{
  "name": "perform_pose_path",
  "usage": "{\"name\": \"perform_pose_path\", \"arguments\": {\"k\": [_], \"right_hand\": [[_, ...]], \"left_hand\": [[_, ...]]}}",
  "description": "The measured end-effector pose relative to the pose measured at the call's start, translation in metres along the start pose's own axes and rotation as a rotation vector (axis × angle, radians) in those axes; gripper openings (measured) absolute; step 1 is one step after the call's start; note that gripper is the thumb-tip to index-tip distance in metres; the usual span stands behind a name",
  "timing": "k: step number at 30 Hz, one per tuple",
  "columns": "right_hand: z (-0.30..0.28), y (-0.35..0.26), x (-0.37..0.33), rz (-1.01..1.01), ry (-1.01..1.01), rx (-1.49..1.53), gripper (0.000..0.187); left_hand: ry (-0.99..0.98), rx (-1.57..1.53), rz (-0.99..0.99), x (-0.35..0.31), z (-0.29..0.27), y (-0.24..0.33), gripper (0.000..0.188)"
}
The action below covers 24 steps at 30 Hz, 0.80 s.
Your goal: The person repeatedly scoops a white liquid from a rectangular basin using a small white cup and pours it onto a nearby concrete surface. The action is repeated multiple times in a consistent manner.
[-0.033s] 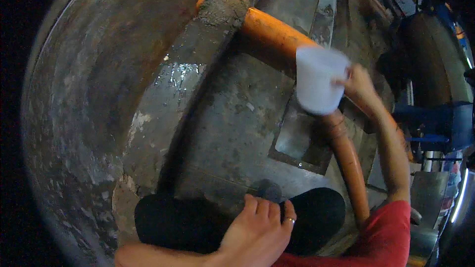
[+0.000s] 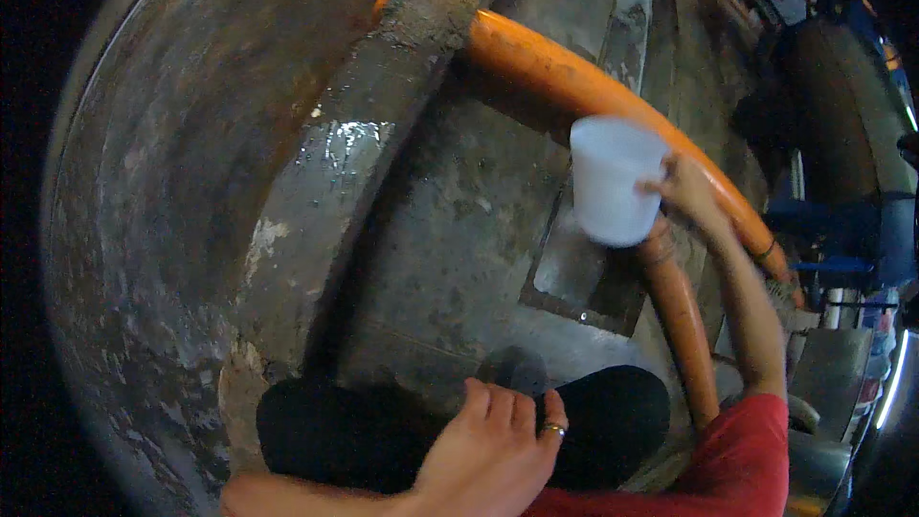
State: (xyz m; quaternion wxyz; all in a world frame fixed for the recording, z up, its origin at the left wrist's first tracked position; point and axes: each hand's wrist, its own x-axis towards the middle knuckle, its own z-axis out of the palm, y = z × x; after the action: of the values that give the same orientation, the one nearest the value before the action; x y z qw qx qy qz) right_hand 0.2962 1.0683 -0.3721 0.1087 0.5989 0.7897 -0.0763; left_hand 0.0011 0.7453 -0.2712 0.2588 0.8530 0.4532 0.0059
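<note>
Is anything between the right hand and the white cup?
No. The right hand already grips the white cup by its side, above the orange pipe. Nothing visible lies between them.

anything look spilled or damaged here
A wet, shiny patch lies on the grey ledge, and pale chipped spots mark it lower down. The white cup in the right hand is upright, not pouring.

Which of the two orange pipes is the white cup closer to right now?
The white cup overlaps the top of the shorter, darker orange pipe running down toward the red sleeve; the long bright orange pipe arcs behind it.
</note>
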Motion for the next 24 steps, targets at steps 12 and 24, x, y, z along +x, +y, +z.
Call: {"name": "perform_pose_path", "arguments": {"k": [12,24], "right_hand": [[0.362,0.068,-0.029,0.182,-0.479,-0.223,0.028],[0.459,0.053,-0.006,0.305,-0.521,-0.164,0.052]], "left_hand": [[-0.316,-0.068,-0.098,0.086,0.023,-0.026,0.052],[-0.350,-0.097,-0.208,0.111,0.031,-0.045,0.058]]}}
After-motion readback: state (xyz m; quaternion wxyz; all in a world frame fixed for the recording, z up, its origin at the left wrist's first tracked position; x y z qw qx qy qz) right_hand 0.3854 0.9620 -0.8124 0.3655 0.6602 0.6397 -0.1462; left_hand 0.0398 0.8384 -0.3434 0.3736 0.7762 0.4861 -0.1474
